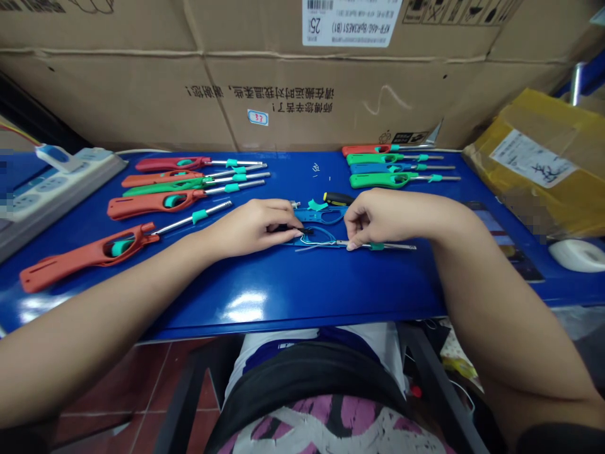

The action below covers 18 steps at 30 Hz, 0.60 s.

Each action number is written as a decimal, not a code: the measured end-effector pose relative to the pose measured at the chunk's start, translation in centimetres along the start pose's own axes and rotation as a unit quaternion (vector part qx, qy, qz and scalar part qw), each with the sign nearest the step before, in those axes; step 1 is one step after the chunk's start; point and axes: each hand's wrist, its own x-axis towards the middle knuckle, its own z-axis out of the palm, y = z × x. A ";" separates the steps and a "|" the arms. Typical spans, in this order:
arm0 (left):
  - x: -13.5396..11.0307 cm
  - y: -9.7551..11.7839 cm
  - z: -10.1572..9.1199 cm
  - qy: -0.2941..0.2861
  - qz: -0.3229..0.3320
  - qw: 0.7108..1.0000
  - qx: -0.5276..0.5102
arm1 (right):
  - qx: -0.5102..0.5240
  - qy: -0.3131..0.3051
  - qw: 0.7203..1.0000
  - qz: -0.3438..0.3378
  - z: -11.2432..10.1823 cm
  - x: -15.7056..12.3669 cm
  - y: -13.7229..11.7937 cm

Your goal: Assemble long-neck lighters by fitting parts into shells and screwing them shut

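An opened blue stick lighter lies in front of me on the blue table. My left hand (265, 228) is closed at its left end, thumb and forefinger pinching a small black part (308, 231) beside a thin white wire (317, 243). My right hand (371, 219) pinches the near end of the lighter's metal tube (399, 246), which carries a teal collar (377, 246). Just behind lies a loose blue shell half (324, 216), with a teal trigger piece (317, 205) at its far edge. The lighter's shell beneath my left fingers is partly hidden.
Several stick lighters lie at the left, the nearest an orange lighter (70, 261); more, including a green lighter (378, 181), lie back right. A yellow-black screwdriver (334, 198) is behind my hands. A power strip (61, 186), cardboard wall (161, 113), taped box (534, 170) and white mouse (577, 255) surround them.
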 end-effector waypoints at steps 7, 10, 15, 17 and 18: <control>0.0 -0.2 0.1 0.024 0.000 1.000 0.011 | 0.015 0.027 0.999 -0.008 0.0 -0.2 -0.2; 0.0 0.1 0.2 0.040 -0.006 0.999 0.027 | 0.029 0.006 1.000 0.000 -0.3 -0.5 0.0; 0.1 0.6 0.3 0.048 -0.019 0.998 0.042 | 0.008 0.010 1.000 -0.011 -0.6 -0.4 0.8; 0.1 0.6 0.3 0.049 -0.017 0.998 0.041 | -0.005 0.014 1.000 -0.024 -0.6 -0.3 1.1; 0.1 0.6 0.3 0.049 -0.015 0.998 0.041 | -0.014 0.016 0.999 -0.029 -0.6 -0.3 1.2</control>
